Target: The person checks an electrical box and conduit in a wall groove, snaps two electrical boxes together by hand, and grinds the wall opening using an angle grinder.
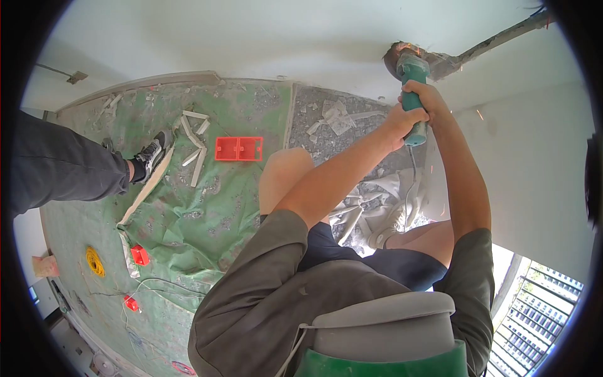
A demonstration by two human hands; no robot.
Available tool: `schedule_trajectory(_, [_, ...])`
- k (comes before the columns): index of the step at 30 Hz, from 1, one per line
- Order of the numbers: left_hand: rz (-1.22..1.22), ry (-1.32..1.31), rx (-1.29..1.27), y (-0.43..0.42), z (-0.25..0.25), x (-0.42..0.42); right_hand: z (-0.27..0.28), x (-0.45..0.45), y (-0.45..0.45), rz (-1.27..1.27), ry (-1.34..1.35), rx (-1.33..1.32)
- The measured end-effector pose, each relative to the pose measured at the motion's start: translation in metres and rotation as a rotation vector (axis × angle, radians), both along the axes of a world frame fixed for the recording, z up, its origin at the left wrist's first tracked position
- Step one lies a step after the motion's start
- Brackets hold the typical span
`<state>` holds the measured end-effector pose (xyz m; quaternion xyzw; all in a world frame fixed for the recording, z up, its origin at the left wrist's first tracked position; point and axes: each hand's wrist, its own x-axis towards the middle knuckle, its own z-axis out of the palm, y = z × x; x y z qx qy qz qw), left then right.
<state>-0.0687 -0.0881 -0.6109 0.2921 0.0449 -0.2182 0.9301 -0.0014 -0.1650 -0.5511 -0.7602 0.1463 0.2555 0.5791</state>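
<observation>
A green angle grinder (414, 131) is held in both hands, its disc end up against a rough, broken cut in the white wall. Orange sparks show at the disc. My right hand (425, 99) wraps the middle of the tool's body. Just below it, my left hand (404, 122) is closed round the rear part, the two hands touching. From the tool's back end a grey cord (412, 179) hangs down. A long chased groove (502, 41) runs from the cut toward the upper right.
Green sheeting (188, 232) with debris covers the floor. On it lie a red double box (239, 149), white strips (198, 166) and a yellow coil (95, 261). Another person's leg (69, 160) stands at the left. Rubble (314, 107) lies below the wall; a barred window (537, 314) is lower right.
</observation>
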Motion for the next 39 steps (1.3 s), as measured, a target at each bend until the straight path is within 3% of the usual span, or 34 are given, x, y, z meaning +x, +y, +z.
schedule_trajectory(39, [-0.028, -0.033, -0.038, 0.003, -0.004, -0.001, -0.007, 0.003, -0.002, 0.007, -0.018, 0.027])
